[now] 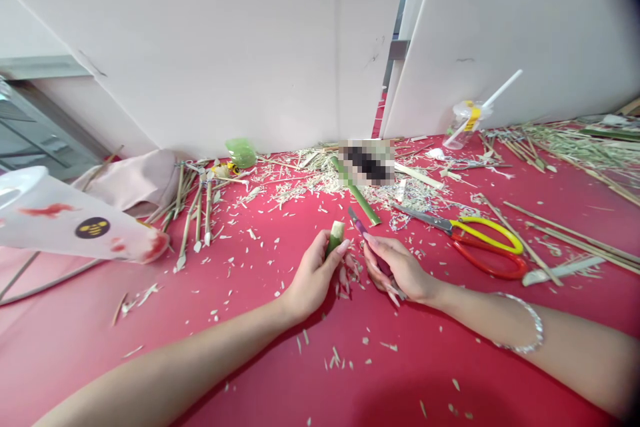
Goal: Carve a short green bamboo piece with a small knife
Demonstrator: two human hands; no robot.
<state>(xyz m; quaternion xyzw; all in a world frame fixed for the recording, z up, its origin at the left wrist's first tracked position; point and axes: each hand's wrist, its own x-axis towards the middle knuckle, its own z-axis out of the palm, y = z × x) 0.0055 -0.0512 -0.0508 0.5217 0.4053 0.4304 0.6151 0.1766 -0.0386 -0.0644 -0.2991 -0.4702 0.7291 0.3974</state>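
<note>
Over the red worktable, raised just above its surface: left hand, fingers grasping a short green bamboo piece; right hand, fingers curled around a slim craft knife, its tip just beside the bamboo. Nearby: scattered bamboo shavings, a longer green bamboo stalk, red-and-yellow scissors.
</note>
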